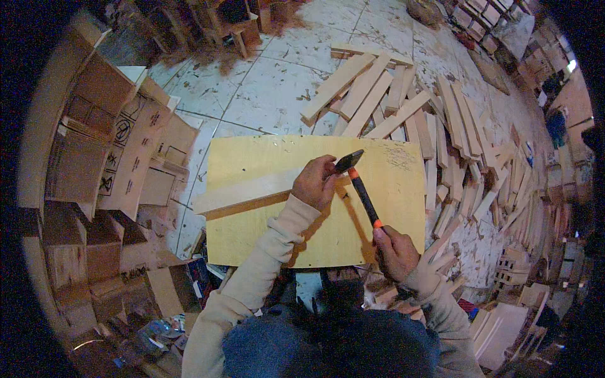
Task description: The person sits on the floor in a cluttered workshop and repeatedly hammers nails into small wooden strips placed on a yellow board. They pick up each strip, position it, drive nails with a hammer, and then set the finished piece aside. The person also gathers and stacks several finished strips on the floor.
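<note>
A hammer [362,193] with a black and orange handle is in my right hand [397,253], which is closed round the lower grip. Its dark head is raised over the yellow wooden board [252,238], next to the fingertips of my left hand [313,184]. A pale wooden slat [249,189] lies across the left half of the board, and my left hand is closed on its right end. That end is hidden under the hand. Whether the left fingertips also pinch something small, such as a nail, cannot be made out.
A heap of loose pale wooden slats [368,94] spreads over the tiled floor [271,88] beyond and right of the board. Cardboard boxes [135,151] line the left side. More wood pieces [504,321] are stacked at the lower right. Shavings litter the floor.
</note>
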Demonstrator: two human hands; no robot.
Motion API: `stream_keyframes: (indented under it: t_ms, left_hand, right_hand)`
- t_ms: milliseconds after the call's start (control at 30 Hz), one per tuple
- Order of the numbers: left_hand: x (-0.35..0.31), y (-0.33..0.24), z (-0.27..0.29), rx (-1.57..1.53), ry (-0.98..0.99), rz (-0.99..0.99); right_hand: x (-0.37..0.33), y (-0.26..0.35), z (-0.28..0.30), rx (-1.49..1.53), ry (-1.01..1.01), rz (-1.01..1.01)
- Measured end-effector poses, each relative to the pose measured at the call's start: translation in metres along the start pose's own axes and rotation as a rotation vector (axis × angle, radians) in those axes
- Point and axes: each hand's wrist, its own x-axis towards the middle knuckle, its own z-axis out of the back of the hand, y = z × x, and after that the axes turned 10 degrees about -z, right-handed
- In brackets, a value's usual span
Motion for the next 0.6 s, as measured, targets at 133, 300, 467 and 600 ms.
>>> stream_keyframes:
  t_ms: [133, 300, 467, 600]
  left_hand:
    - [0.002, 0.001, 0.002, 0.005, -0.01, -0.055]
    - [0.005, 0.007, 0.005, -0.151, -0.124, -0.005]
    - [0.007, 0.011, 0.003, -0.247, -0.11, 0.011]
    - [0.006, 0.009, -0.001, -0.436, -0.18, 0.112]
  right_hand:
    - [-0.035, 0.019, 0.022, 0.232, -0.212, 0.132]
    - [-0.017, 0.008, 0.024, 0.726, 0.188, 1.022]
    - [0.012, -0.02, -0.025, -0.009, -0.306, 0.222]
    - [-0.015, -0.02, 0.006, 0.82, -0.062, 0.602]
